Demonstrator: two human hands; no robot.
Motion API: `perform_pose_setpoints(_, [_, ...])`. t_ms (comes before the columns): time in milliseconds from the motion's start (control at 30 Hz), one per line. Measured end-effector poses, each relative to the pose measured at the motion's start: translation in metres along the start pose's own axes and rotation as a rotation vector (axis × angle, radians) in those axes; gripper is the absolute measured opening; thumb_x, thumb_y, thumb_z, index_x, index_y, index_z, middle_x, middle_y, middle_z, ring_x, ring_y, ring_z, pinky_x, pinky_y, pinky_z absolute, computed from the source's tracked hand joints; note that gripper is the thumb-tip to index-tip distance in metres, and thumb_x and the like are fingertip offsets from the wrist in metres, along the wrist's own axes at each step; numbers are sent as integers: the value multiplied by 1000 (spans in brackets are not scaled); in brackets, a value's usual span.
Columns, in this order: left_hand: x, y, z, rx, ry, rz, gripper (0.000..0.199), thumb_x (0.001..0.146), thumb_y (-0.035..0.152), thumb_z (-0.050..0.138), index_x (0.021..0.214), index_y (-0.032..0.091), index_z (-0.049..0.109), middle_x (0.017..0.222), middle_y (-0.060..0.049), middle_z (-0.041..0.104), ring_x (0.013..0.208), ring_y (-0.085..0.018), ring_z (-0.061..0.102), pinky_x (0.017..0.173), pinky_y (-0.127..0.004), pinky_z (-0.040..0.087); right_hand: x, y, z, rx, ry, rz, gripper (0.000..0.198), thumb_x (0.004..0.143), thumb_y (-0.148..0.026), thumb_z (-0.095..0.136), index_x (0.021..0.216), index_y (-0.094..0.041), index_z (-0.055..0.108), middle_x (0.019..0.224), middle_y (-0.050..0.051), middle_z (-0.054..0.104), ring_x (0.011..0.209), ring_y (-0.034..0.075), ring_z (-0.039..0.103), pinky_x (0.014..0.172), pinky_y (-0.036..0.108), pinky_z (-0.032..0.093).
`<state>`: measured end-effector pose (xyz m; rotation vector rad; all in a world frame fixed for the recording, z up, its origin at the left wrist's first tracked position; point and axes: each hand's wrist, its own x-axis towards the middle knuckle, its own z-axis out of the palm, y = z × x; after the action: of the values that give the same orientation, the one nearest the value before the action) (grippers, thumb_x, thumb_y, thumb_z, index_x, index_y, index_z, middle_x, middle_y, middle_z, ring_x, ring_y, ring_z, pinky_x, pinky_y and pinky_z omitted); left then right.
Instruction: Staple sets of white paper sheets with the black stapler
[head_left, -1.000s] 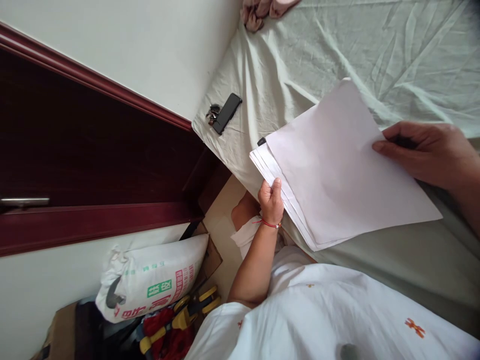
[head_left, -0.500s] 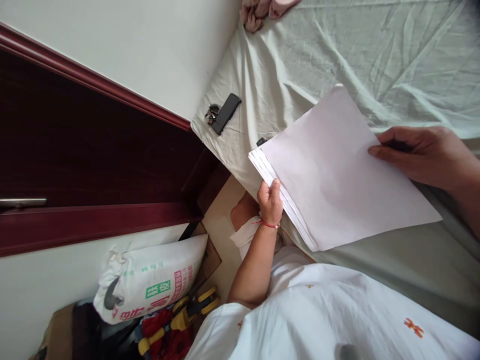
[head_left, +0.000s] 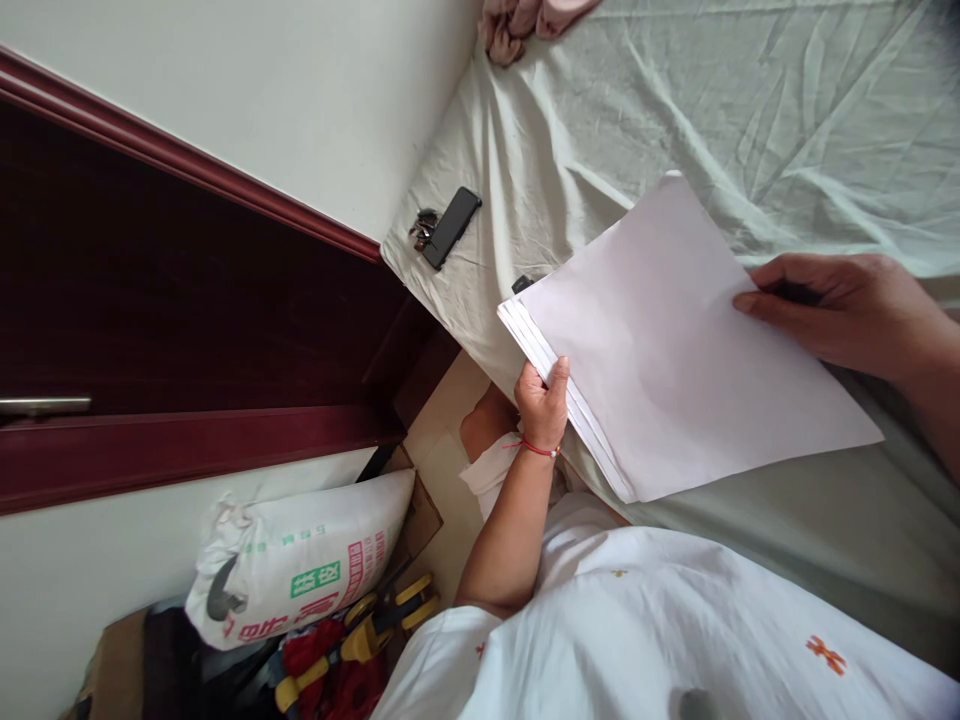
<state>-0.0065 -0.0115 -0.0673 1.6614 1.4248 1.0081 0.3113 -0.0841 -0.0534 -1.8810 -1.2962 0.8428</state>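
Note:
A stack of white paper (head_left: pixel 675 350) is held above the bed, its top sheet blank and slightly curved. My left hand (head_left: pixel 543 405), with a red string bracelet at the wrist, grips the stack's left edge, thumb on top and fingers underneath. Along that edge several layers show, fanned a little apart. On the opposite edge my right hand (head_left: pixel 847 310) pinches the paper between thumb and fingers; its other fingertips are hidden beneath. A small black object (head_left: pixel 522 285) lies on the sheet beside the stack's upper left corner, partly covered by it.
The bed has a wrinkled pale green sheet (head_left: pixel 600 130). A black phone-like object (head_left: pixel 453 228) and keys (head_left: pixel 424 226) lie near its corner. Pink cloth (head_left: pixel 517 25) is at the top. Left are a dark red door (head_left: pixel 187 270), a printed white sack (head_left: pixel 300 560) and a yellow-black item (head_left: pixel 375 635).
My left thumb has shifted slightly right, further onto the stack's edge. My right hand and the paper have hardly moved.

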Motion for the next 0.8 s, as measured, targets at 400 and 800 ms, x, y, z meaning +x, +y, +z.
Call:
perform_pose_setpoints(400, [-1, 0, 0, 20, -4, -21, 49, 86, 60, 72, 67, 19, 52, 60, 5, 48, 62, -10, 43, 63, -23, 41, 0, -4, -1, -69, 16, 19, 32, 81, -53, 64, 93, -26, 76, 76, 0, 74, 66, 17, 63, 64, 32, 45])
perform_pose_setpoints(800, [0, -2, -1, 46, 7, 7, 48, 90, 63, 66, 72, 19, 60, 64, 2, 60, 65, -13, 53, 68, -26, 45, -1, -11, -1, -42, 54, 47, 32, 80, -54, 64, 92, -26, 76, 71, 0, 71, 60, 14, 56, 61, 31, 43])
